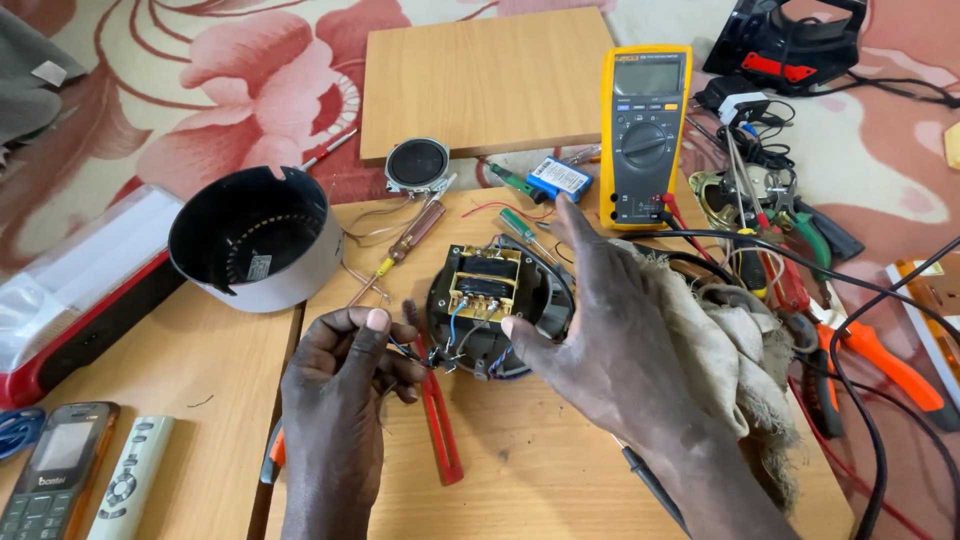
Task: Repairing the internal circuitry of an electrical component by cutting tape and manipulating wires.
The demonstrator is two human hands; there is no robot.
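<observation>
Round black base (500, 310) with transformer, already out of the grey housing (255, 240) (set aside at the left), mid-board between both hands. Wires (415, 352) pinched in the left hand (340, 400), probably alongside the red-handled pliers (440, 425). Right hand (600, 330) spread open against the base's rim. Multimeter (645, 135) behind, untouched; wiring loose, nothing reassembled.

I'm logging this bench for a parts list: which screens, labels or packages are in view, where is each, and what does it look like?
Multimeter: top centre-right, upright yellow-and-grey box, grey blank screen, round dial.
Phone: bottom left, dark keypad handset, small pale screen.
Remote: beside the phone, slim and grey-white.
Blue pack: left of the multimeter, small rectangle with a white label.
Sticker: small white label inside the round black housing.
</observation>
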